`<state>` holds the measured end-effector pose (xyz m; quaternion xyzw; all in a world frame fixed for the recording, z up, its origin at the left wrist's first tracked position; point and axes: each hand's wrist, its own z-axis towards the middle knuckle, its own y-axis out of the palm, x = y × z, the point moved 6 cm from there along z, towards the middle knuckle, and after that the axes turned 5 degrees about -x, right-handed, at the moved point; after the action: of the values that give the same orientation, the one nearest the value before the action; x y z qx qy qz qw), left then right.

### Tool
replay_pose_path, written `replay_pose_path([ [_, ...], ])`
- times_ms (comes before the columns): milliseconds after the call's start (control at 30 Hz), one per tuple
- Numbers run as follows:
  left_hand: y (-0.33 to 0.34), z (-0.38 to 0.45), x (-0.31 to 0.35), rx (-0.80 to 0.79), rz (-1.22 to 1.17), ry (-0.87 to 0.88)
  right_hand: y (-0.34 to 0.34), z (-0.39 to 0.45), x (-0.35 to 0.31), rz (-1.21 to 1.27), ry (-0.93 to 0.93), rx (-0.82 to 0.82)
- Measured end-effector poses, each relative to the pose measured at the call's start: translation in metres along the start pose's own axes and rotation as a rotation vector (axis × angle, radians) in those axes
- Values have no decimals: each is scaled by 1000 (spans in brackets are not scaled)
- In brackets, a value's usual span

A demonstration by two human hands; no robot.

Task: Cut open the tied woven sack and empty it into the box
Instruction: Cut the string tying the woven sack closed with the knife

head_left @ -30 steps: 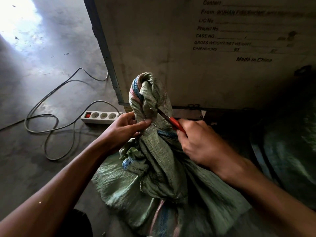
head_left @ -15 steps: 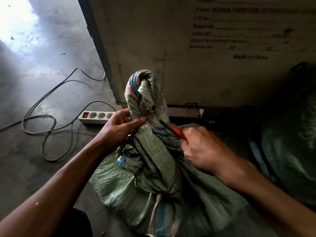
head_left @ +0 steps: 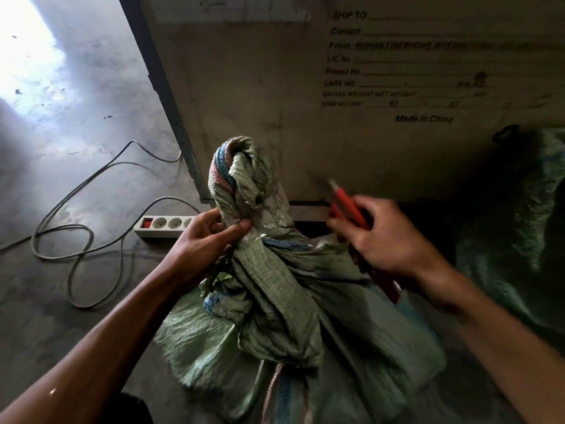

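Observation:
A green woven sack (head_left: pixel 284 304) stands on the floor in the middle, its twisted neck knotted upright with blue and pink stripes. My left hand (head_left: pixel 204 243) grips the neck just below the knot. My right hand (head_left: pixel 385 240) holds a red utility knife (head_left: pixel 347 206), blade pointing up and left, a short gap to the right of the sack and not touching it. The hand and knife are blurred. Behind the sack rises a big wooden shipping box (head_left: pixel 305 87) with printed shipping text on its side.
A white power strip (head_left: pixel 165 224) with a red switch lies on the concrete floor left of the sack, its grey cable (head_left: pixel 91 240) looping further left. Another green sack (head_left: pixel 516 234) sits in shadow at the right.
My right hand has pulled the knife out of the sack's neck and moved it right and up, clear of the fabric. My left hand keeps its grip below the knot.

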<state>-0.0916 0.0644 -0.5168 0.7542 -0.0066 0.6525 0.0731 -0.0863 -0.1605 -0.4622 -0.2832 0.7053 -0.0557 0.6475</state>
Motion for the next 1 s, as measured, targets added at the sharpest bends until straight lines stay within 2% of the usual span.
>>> replay_pose_path([
  [67,9,-2,0,-39,-41,-7,-1,3,4,113,-70,166],
  [200,27,-9,7,-118,-75,16,33,16,10,314,-134,135],
  [367,24,-17,15,-177,14,26,28,24,7,310,-215,178],
  [467,18,-19,17,-182,42,15,16,29,13,326,-159,200],
  [567,16,-19,17,-108,79,-5,14,33,18,252,-111,192],
  [667,15,-19,11,73,112,-15,10,24,10,204,-117,341],
  [733,25,-20,6,54,222,-24,25,15,3,292,-99,285],
  [833,54,-27,6,-216,364,-42,42,11,0,376,-72,195],
  [900,59,-32,13,-307,361,-103,36,14,-4,417,-110,198],
  [967,51,-34,24,-259,353,-94,25,17,-4,428,-94,180],
  [1000,41,-32,32,-142,354,-53,19,17,-3,430,-79,171],
])
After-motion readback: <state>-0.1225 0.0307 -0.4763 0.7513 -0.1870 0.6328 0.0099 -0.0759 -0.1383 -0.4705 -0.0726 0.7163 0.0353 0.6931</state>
